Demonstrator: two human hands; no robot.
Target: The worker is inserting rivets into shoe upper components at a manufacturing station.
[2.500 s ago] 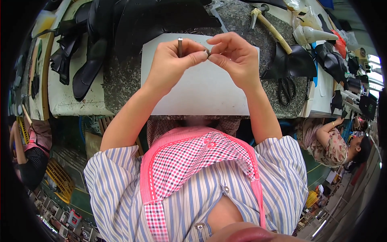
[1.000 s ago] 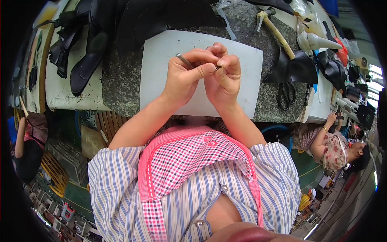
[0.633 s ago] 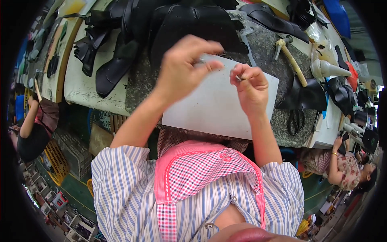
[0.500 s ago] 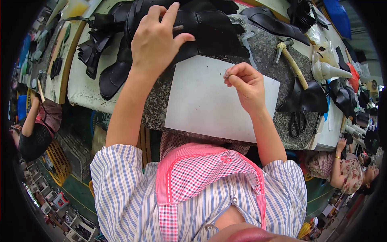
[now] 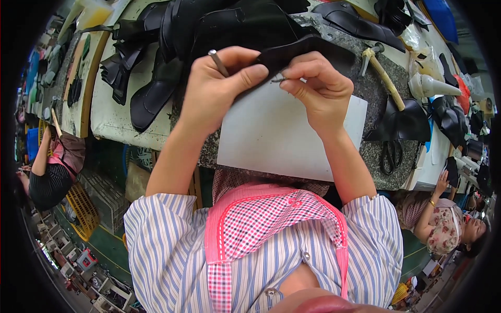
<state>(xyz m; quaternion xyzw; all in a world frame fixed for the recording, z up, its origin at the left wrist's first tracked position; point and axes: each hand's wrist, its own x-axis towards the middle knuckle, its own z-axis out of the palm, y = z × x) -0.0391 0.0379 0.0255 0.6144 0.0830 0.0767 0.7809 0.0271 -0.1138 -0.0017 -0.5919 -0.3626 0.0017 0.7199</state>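
My left hand (image 5: 211, 88) is closed, thumb and fingers pinching the edge of a black leather piece (image 5: 308, 46) lifted above a white board (image 5: 276, 138). A short metal rod (image 5: 217, 63) is also tucked in that hand, sticking up past the knuckles. Close beside it, my right hand (image 5: 326, 94) is closed in a pinch at the leather's near edge. A tiny shiny thing (image 5: 279, 77) shows at its fingertips, too small to name. The far part of the leather overlaps a pile of other black pieces (image 5: 245, 26) behind it.
Stacked black leather pieces (image 5: 154, 96) lie at the left. On the speckled stone slab (image 5: 355, 156) right of the board are a wooden-handled hammer (image 5: 385, 78) and black scissors (image 5: 391, 157). A white cone-shaped nozzle (image 5: 433, 86) stands farther right. Other people sit on both sides.
My left hand has come down from the pile toward me and now holds the edge of a black leather piece. My right hand has moved slightly left and up to meet it.
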